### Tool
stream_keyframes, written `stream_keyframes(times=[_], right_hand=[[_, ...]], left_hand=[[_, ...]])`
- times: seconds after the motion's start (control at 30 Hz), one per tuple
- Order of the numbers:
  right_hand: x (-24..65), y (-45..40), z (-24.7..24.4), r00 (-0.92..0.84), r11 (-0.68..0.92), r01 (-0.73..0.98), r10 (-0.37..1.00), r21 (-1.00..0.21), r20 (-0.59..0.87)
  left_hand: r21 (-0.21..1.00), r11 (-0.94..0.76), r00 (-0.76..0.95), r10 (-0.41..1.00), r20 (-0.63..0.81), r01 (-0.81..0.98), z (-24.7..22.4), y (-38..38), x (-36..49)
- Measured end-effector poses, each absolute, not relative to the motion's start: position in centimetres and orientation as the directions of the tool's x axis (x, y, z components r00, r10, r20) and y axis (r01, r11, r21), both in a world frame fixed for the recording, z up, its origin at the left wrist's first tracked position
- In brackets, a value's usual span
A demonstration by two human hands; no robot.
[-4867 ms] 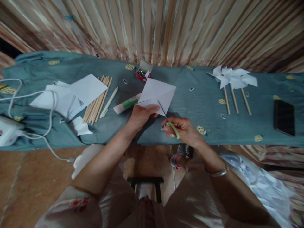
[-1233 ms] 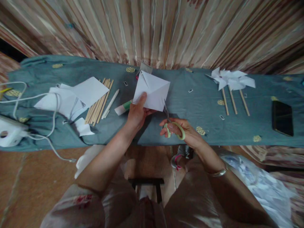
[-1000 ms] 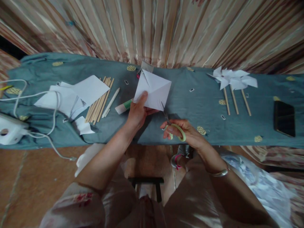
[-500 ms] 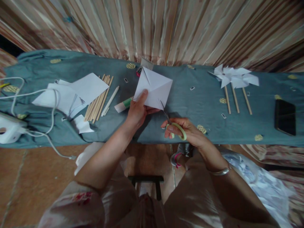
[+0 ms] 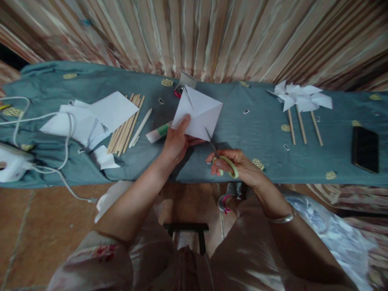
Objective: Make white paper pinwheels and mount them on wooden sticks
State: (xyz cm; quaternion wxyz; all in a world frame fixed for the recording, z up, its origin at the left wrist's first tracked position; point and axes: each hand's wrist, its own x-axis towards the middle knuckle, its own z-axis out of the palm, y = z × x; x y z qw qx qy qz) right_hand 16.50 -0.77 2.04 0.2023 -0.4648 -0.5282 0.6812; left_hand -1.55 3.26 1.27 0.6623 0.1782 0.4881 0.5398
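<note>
A square white sheet of paper [image 5: 206, 108] is held above the table by my left hand [image 5: 177, 141], thumb on top and fingers beneath. Near its upper left corner a slit runs inward. My right hand [image 5: 230, 163] is closed round the light green handles of a pair of scissors [image 5: 216, 151]. The blades lie at the sheet's lower corner, partly over the paper. Behind my left hand rests a green and white tube [image 5: 157, 132], partly hidden.
Left on the blue-green cloth [image 5: 254, 133] are white papers [image 5: 113, 109], wooden sticks [image 5: 125, 131], a white pen [image 5: 141, 127] and a cabled white device [image 5: 13, 163]. Rightward lie paper pinwheels [image 5: 303, 97] on sticks and a black phone [image 5: 365, 149]. A small red item [image 5: 178, 91] sits behind the sheet.
The sheet and my left hand have shifted slightly to the right. My right hand and the scissors are nearly where they were.
</note>
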Motion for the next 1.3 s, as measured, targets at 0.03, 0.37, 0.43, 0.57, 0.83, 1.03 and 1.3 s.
stream_keyframes(times=[0.03,0.37,0.43,0.57,0.83,1.03,1.3], right_hand=[[16.51,-0.77,2.02,-0.487,-0.356,0.216,0.768,-0.909,-0.416],[16.55,-0.91,1.49,-0.464,-0.374,0.199,0.778,-0.906,-0.423],[16.59,-0.9,1.5,-0.465,-0.378,0.208,0.773,-0.902,-0.431],[16.61,-0.86,1.55,-0.468,-0.379,0.209,0.771,-0.901,-0.433],[16.47,-0.85,1.58,-0.468,-0.39,0.19,0.771,-0.901,-0.433],[16.33,-0.82,1.52,-0.467,-0.393,0.182,0.772,-0.901,-0.431],[16.02,-0.89,1.48,-0.436,-0.455,0.141,0.769,-0.88,-0.467]], left_hand=[[0.766,0.351,-0.061,0.89,-0.451,-0.538,1.26,3.26,-1.55],[0.762,0.359,-0.065,0.884,-0.462,-0.538,1.1,3.33,-1.49],[0.757,0.367,-0.059,0.881,-0.469,-0.54,1.11,3.3,-1.52],[0.744,0.373,-0.052,0.877,-0.478,-0.554,1.19,3.27,-1.56],[0.729,0.387,-0.065,0.86,-0.506,-0.565,1.48,3.26,-1.61],[0.742,0.354,-0.049,0.886,-0.46,-0.57,1.19,3.19,-1.71],[0.727,0.363,-0.057,0.874,-0.482,-0.583,1.26,3.21,-1.7]])
